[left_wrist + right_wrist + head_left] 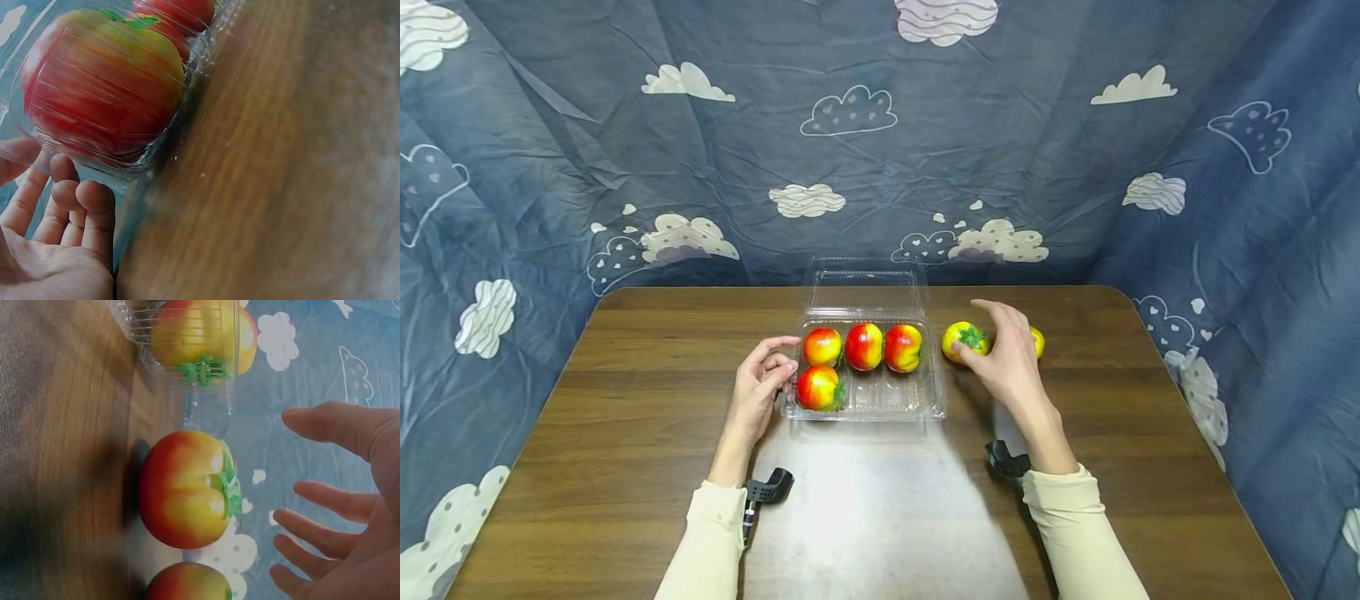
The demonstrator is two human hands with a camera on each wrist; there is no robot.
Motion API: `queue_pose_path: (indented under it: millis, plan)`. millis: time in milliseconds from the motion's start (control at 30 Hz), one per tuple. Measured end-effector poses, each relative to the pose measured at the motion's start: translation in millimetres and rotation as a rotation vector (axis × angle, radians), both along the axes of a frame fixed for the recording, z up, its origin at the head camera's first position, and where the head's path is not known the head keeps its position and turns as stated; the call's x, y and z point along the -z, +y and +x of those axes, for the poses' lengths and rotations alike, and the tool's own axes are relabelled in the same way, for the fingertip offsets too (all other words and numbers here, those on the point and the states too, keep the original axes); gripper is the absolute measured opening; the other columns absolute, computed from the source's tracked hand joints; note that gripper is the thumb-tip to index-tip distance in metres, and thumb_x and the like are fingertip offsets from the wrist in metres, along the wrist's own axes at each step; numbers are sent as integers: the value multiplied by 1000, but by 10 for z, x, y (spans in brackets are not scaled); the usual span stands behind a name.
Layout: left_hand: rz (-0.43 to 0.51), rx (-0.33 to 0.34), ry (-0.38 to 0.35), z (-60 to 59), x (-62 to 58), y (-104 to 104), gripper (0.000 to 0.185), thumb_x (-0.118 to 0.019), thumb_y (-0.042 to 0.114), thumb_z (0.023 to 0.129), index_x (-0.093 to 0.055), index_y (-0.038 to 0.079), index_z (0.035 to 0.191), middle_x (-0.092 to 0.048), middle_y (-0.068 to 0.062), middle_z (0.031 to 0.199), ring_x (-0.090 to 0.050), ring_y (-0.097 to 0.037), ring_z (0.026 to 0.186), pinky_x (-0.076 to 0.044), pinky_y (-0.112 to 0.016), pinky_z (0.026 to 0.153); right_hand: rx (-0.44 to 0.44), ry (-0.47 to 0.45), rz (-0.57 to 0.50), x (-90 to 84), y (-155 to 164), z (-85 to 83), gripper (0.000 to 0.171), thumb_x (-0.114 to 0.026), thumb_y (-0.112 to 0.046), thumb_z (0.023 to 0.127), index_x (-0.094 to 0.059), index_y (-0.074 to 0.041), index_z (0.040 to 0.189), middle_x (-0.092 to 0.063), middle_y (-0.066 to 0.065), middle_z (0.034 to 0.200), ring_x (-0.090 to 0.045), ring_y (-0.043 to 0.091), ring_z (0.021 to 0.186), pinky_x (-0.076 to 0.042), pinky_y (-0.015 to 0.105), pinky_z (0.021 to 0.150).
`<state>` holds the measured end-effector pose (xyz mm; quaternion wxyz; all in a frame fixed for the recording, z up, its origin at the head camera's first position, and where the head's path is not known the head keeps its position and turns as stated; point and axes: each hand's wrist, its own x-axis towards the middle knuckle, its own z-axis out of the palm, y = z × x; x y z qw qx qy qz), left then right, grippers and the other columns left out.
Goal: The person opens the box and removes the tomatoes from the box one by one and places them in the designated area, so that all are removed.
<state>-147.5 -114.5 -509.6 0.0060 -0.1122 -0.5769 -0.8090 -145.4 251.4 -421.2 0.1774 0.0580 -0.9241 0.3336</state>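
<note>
A clear plastic clamshell box [936, 400] stands with its lid tipped back, several red-and-yellow fruits [863, 347] inside. Each has a green leafy cap, like a tomato or persimmon. At the box's left edge is my left hand [758, 387], its loosely bent fingers touching the plastic beside the front-left fruit [103, 81]. My right hand [1011, 358] spreads its thumb and fingers over a loose fruit [961, 340] right of the box. The right wrist view shows a gap between that fruit [187, 490] and the fingers. Another fruit [1037, 342] is partly hidden behind this hand.
The raised lid [867, 290] reaches the back edge of the wooden table [647, 417]. Dark blue cloth with clouds [850, 158] hangs behind and at the sides. Black wrist cameras [771, 485] are on both forearms.
</note>
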Motion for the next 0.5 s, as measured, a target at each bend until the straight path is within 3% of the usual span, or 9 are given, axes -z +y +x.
queue_pose_path:
  millis: [233, 500]
  plan:
    - [2, -14, -8, -1, 14, 7, 36, -59, -4, 94, -53, -8, 129, -56, -10, 77, -41, -25, 61, -43, -21, 49, -51, 38, -5, 16, -88, 11, 65, -85, -19, 73, -59, -5, 130, -60, 16, 129, -48, 37, 125, -35, 51, 107]
    - [14, -2, 8, -9, -2, 8, 36, -58, -5, 94, -51, -11, 129, -57, -9, 77, -41, -26, 60, -44, -23, 47, -136, 4, 20, 59, -295, 48, 67, -85, -24, 76, -57, -9, 134, -57, 12, 134, -46, 33, 129, -36, 52, 109]
